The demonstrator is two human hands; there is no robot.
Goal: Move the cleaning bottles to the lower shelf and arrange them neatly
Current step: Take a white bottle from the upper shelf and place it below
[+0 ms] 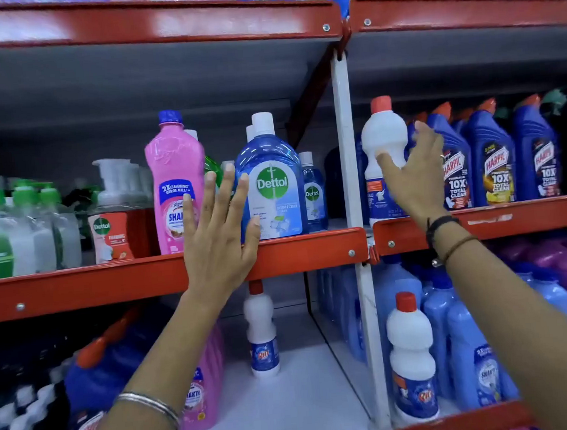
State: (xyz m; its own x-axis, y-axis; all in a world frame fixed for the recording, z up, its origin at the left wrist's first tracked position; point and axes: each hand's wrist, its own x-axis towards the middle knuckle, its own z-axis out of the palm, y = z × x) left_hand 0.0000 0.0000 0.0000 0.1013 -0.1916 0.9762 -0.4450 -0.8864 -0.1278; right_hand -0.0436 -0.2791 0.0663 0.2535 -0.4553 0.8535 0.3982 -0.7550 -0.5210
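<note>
My left hand (220, 230) is spread open, palm forward, between a tall pink bottle with a blue cap (172, 176) and a large blue Dettol bottle (273, 188) on the middle shelf (76, 288). My right hand (416, 175) is open beside a white bottle with a red cap (383, 137) on the middle shelf's right bay, fingers curving around its right side, not closed on it. On the lower shelf (291, 402) stand a small white Rin bottle (261, 333) and a larger white Rin bottle (412, 358).
Blue Harpic bottles (493, 158) line the middle shelf to the right. Dettol handwash pumps (12, 231) fill the left. Blue and pink jugs (556, 287) crowd the lower right bay; a pink bottle (204, 386) and dark bottles sit lower left. A white upright post (349, 161) divides the bays.
</note>
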